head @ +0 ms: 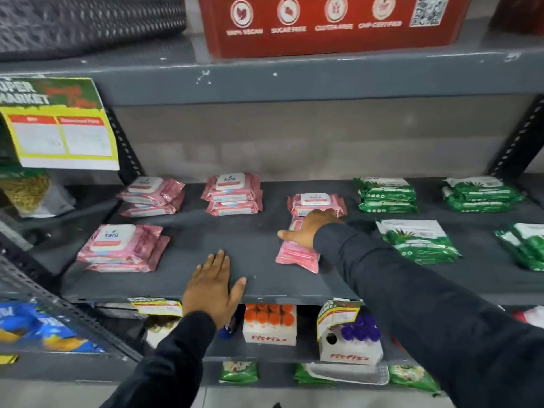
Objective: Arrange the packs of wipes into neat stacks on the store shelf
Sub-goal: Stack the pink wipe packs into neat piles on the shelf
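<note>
Pink packs of wipes lie in small stacks on the dark grey shelf [250, 240]: one stack at the front left [123, 247], two at the back left [153, 195] and back middle [234, 192], and one further right [316, 203]. My right hand [306, 229] rests palm down on a pink pack [297, 254] lying in front of that stack, fingers spread over its top. My left hand [213, 285] lies flat and open on the shelf's front edge, holding nothing. Green packs of wipes [387, 194] are stacked to the right.
More green stacks sit at the back right [479, 194], front right [418, 241] and far right [527, 245]. A red carton [329, 25] stands on the shelf above. Price tags [63, 134] hang at the left. Bottle boxes [269, 323] fill the shelf below.
</note>
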Available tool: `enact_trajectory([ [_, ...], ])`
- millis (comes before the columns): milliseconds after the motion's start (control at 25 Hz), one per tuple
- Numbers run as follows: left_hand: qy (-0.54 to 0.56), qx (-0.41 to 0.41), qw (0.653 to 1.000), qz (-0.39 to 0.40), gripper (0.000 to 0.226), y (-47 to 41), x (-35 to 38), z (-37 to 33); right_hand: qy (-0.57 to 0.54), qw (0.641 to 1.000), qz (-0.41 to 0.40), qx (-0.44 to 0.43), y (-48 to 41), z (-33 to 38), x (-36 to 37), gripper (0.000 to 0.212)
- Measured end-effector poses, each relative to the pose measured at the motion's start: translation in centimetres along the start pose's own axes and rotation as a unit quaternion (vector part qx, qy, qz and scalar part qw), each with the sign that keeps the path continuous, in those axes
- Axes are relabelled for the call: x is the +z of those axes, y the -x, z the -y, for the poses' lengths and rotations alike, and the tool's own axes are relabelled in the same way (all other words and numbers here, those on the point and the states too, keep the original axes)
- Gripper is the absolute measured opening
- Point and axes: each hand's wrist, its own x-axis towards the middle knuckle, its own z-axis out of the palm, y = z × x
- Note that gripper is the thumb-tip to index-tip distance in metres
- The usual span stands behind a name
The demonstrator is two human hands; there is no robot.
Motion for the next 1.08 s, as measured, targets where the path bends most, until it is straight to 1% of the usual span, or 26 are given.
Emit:
enact_trajectory([
  [160,-0.008,0.004,1.0,-0.006,0.082,-0.1,0.2,0.3,0.027,0.999,0.022,0.019,-0.5,1.1,-0.3,0.122],
  [200,-0.009,0.005,1.0,-0.009,0.081,-0.1,0.2,0.3,0.04,0.999,0.034,0.011,-0.6,1.1,-0.7,0.121],
  [240,-0.01,0.006,1.0,-0.011,0.08,-0.1,0.2,0.3,0.054,0.997,0.05,-0.001,-0.4,1.1,-1.3,0.115],
  [360,-0.015,0.005,1.0,-0.011,0.078,0.0,0.1,0.2,0.11,0.988,0.092,-0.059,0.1,0.4,-3.1,0.08],
  [400,-0.015,0.005,1.0,-0.009,0.078,0.0,0.0,0.1,0.127,0.984,0.099,-0.077,-0.2,0.0,-3.6,0.072],
  [480,-0.013,0.004,1.0,-0.005,0.08,0.1,-0.1,0.0,0.152,0.974,0.112,-0.124,-0.4,-0.6,-4.2,0.067],
  [560,-0.017,0.002,1.0,-0.002,0.082,0.1,-0.2,0.0,0.17,0.961,0.12,-0.182,-1.1,-1.4,-3.8,0.079],
  [640,-0.018,0.005,1.0,0.001,0.085,0.1,-0.3,0.0,0.239,0.934,0.124,-0.236,-1.6,-1.9,-3.5,0.091],
  [760,-0.021,0.01,1.0,0.01,0.091,0.2,-0.4,0.1,0.33,0.896,0.084,-0.283,-1.4,-2.1,-3.0,0.09],
  [840,-0.018,0.011,1.0,0.012,0.094,0.3,-0.5,0.1,0.33,0.89,0.067,-0.309,-1.5,-2.1,-2.7,0.084],
  [920,-0.012,0.013,1.0,0.014,0.097,0.3,-0.8,0.0,0.289,0.898,0.053,-0.327,-1.7,-2.0,-2.7,0.075],
  [1000,-0.01,0.023,0.999,0.02,0.1,0.4,-1.0,0.1,0.252,0.912,0.046,-0.321,-1.7,-1.7,-2.9,0.067],
  [1080,-0.016,0.029,0.999,0.02,0.102,0.8,-1.2,0.8,0.24,0.92,0.042,-0.306,-1.9,-0.9,-3.0,0.063],
])
